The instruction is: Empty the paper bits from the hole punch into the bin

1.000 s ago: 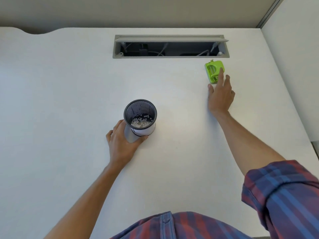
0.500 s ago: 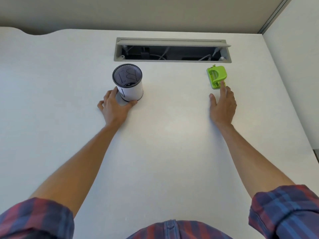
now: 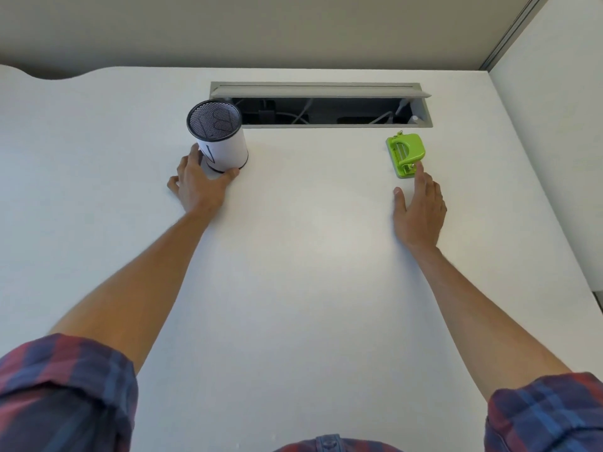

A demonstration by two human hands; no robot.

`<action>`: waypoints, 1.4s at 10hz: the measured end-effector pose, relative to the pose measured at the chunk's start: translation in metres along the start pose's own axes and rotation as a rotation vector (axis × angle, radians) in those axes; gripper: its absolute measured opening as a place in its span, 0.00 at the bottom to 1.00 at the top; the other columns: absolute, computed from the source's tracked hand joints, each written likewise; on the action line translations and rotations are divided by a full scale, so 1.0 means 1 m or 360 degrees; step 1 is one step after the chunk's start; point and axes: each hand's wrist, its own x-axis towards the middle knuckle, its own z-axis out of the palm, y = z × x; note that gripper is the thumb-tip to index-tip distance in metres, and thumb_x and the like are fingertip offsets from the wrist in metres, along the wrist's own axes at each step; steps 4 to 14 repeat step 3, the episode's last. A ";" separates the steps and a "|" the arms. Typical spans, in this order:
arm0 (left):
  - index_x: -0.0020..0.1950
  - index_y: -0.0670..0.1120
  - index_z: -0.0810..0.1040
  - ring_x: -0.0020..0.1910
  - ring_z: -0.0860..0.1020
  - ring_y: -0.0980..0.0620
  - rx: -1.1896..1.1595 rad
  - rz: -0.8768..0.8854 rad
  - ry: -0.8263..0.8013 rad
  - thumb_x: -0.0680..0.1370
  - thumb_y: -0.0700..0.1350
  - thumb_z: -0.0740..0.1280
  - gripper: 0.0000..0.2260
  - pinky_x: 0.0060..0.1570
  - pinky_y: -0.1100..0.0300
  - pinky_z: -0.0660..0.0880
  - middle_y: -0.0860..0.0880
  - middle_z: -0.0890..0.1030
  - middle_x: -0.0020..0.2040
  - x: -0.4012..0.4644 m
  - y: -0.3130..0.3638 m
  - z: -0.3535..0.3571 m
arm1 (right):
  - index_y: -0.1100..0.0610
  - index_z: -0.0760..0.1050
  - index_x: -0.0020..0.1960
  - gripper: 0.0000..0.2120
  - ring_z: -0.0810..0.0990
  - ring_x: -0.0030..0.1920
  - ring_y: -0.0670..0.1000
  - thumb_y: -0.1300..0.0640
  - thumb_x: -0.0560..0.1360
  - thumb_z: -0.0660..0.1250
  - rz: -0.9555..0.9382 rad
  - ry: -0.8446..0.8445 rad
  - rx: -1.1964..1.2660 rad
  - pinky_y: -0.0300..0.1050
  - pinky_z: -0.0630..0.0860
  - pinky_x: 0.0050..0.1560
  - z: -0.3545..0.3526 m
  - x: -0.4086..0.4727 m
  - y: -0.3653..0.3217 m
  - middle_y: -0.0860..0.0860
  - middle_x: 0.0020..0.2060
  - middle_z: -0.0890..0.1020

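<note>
A small cylindrical bin (image 3: 225, 145) with a white wall and a black mesh inside stands upright at the far left-centre of the white desk; I cannot see its contents from here. My left hand (image 3: 199, 190) cups its base, fingers on the left side and thumb on the right. A bright green hole punch (image 3: 406, 151) lies flat on the desk at the far right. My right hand (image 3: 419, 210) rests flat just in front of it, fingers stretched out, the index fingertip touching the punch's near end.
An open cable slot (image 3: 319, 115) with wires inside runs along the back of the desk (image 3: 310, 288), right behind the bin. A white partition (image 3: 554, 158) closes off the right side. Plaid sleeves show at the bottom corners.
My left hand has slid the bin away from me, from mid-desk to just in front of the cable slot. My right hand has stayed by the hole punch, fingertip on its near end.
</note>
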 end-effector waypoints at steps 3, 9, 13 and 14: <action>0.81 0.38 0.51 0.81 0.52 0.42 0.0448 0.0302 -0.0172 0.80 0.64 0.60 0.41 0.78 0.46 0.49 0.40 0.54 0.82 -0.041 -0.014 -0.004 | 0.59 0.61 0.76 0.30 0.65 0.75 0.59 0.47 0.79 0.61 -0.0228 0.0088 -0.0007 0.57 0.63 0.71 -0.005 -0.015 -0.012 0.59 0.76 0.64; 0.81 0.38 0.51 0.81 0.52 0.42 0.0448 0.0302 -0.0172 0.80 0.64 0.60 0.41 0.78 0.46 0.49 0.40 0.54 0.82 -0.041 -0.014 -0.004 | 0.59 0.61 0.76 0.30 0.65 0.75 0.59 0.47 0.79 0.61 -0.0228 0.0088 -0.0007 0.57 0.63 0.71 -0.005 -0.015 -0.012 0.59 0.76 0.64; 0.81 0.38 0.51 0.81 0.52 0.42 0.0448 0.0302 -0.0172 0.80 0.64 0.60 0.41 0.78 0.46 0.49 0.40 0.54 0.82 -0.041 -0.014 -0.004 | 0.59 0.61 0.76 0.30 0.65 0.75 0.59 0.47 0.79 0.61 -0.0228 0.0088 -0.0007 0.57 0.63 0.71 -0.005 -0.015 -0.012 0.59 0.76 0.64; 0.81 0.38 0.51 0.81 0.52 0.42 0.0448 0.0302 -0.0172 0.80 0.64 0.60 0.41 0.78 0.46 0.49 0.40 0.54 0.82 -0.041 -0.014 -0.004 | 0.59 0.61 0.76 0.30 0.65 0.75 0.59 0.47 0.79 0.61 -0.0228 0.0088 -0.0007 0.57 0.63 0.71 -0.005 -0.015 -0.012 0.59 0.76 0.64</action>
